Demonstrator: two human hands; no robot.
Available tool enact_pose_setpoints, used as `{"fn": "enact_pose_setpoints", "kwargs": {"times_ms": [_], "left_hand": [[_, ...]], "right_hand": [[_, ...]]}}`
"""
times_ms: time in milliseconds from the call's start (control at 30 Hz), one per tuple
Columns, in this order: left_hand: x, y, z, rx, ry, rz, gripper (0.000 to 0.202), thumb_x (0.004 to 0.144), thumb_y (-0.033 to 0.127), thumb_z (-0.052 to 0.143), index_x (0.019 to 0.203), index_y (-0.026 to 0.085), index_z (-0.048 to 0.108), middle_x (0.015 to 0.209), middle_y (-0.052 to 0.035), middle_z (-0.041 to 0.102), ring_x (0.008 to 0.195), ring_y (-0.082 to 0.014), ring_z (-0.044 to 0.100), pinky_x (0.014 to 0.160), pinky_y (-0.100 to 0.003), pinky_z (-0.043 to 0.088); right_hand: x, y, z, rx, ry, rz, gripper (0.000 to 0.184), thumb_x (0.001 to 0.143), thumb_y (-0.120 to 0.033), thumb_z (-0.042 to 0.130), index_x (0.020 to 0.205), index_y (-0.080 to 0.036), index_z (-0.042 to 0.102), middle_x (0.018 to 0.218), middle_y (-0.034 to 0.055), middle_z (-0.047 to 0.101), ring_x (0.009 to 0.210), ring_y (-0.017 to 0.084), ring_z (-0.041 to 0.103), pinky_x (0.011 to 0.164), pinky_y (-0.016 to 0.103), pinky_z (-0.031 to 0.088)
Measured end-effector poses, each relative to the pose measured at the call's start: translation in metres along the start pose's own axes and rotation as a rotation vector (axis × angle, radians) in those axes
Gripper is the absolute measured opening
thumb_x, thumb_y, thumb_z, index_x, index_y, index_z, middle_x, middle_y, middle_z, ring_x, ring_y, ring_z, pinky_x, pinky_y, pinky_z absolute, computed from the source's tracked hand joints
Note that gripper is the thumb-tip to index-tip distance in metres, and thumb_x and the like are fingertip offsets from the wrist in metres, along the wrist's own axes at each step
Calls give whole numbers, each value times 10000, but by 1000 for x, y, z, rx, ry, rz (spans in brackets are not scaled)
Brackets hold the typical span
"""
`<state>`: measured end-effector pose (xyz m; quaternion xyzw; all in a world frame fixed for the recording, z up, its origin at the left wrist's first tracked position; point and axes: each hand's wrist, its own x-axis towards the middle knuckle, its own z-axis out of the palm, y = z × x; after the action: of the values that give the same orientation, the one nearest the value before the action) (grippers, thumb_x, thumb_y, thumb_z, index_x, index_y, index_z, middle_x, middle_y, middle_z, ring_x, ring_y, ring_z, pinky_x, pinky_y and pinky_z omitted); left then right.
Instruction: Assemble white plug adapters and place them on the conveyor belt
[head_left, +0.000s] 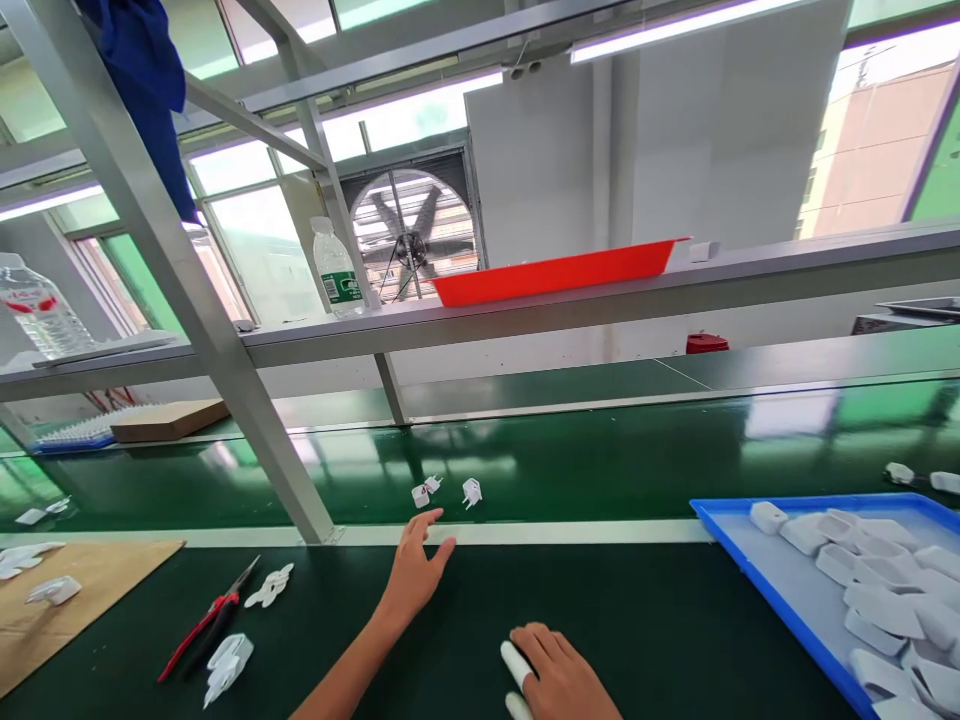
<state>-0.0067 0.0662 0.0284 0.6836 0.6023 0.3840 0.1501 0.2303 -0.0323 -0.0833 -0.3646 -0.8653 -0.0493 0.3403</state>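
Observation:
My left hand [415, 567] reaches forward over the dark green bench, fingers stretched out and empty, its tips near the white strip at the conveyor's edge. Just beyond it, three small white plastic parts [444, 491] lie on the green conveyor belt [600, 460]. My right hand [559, 675] rests low on the bench, fingers curled over a white plastic piece [516, 665] that shows at its left side.
A blue tray [757, 575] of several white plastic housings sits at the right. Red-handled cutters [206, 620] and white parts lie at the left, beside a cardboard sheet [90, 590]. A slanted metal post [225, 360] rises from the bench edge. A red tray [555, 272] and bottle [335, 268] stand on the shelf above.

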Motion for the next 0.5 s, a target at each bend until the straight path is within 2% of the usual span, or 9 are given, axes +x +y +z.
{"fn": "enact_pose_setpoints", "kwargs": {"times_ms": [67, 100, 200, 267, 333, 400, 500], "left_hand": [[-39, 16, 1, -58, -102, 105, 306, 837, 312, 686, 1135, 253, 723, 1267, -76, 690, 1182, -275, 655, 1046, -445, 531], [-56, 23, 3, -84, -164, 190, 278, 855, 305, 684, 1126, 265, 733, 1270, -84, 692, 1177, -278, 661, 1046, -458, 536], [-93, 34, 5, -108, -210, 372, 216, 902, 291, 656, 1095, 293, 752, 1227, -90, 713, 1135, -280, 687, 1004, -449, 577], [-103, 31, 8, -107, -173, 481, 202, 916, 304, 645, 1083, 291, 757, 1157, -88, 730, 1087, -278, 705, 963, -421, 604], [-106, 22, 10, -105, -141, 583, 201, 925, 317, 641, 1089, 300, 756, 1113, -78, 732, 1046, -271, 715, 942, -399, 615], [-106, 12, 12, -111, -106, 646, 201, 933, 328, 637, 1101, 310, 746, 1100, -71, 722, 1017, -263, 718, 931, -387, 621], [-105, 1, 13, -121, -78, 682, 173, 940, 352, 625, 1066, 323, 739, 1068, -56, 709, 964, -256, 721, 887, -377, 638]], "right_hand": [[4, -6, -14, -58, -73, 22, 100, 826, -154, 670, 897, -198, 725, 1160, 121, 711, 1045, 310, 648, 832, 387, 554], [7, -11, -23, -72, -124, 49, 121, 795, -150, 684, 905, -185, 721, 1167, 127, 703, 1034, 313, 640, 842, 402, 549], [20, -27, -53, -75, -250, 127, 231, 808, -153, 659, 1036, -180, 683, 1197, 97, 679, 1032, 277, 618, 905, 402, 525], [29, -30, -71, -119, -301, 139, 222, 873, -178, 625, 1093, -185, 651, 1172, 75, 677, 1028, 241, 612, 911, 362, 516], [35, -23, -87, -217, -369, 187, 175, 915, -220, 615, 1084, -187, 645, 1149, 71, 677, 1015, 226, 613, 896, 343, 514], [33, -7, -105, -324, -402, 286, 143, 945, -234, 595, 1065, -182, 653, 1126, 85, 678, 995, 230, 619, 877, 353, 515], [19, 28, -143, -501, -389, 474, 135, 952, -151, 568, 1038, -156, 671, 1083, 124, 681, 986, 250, 631, 874, 392, 518]]}}
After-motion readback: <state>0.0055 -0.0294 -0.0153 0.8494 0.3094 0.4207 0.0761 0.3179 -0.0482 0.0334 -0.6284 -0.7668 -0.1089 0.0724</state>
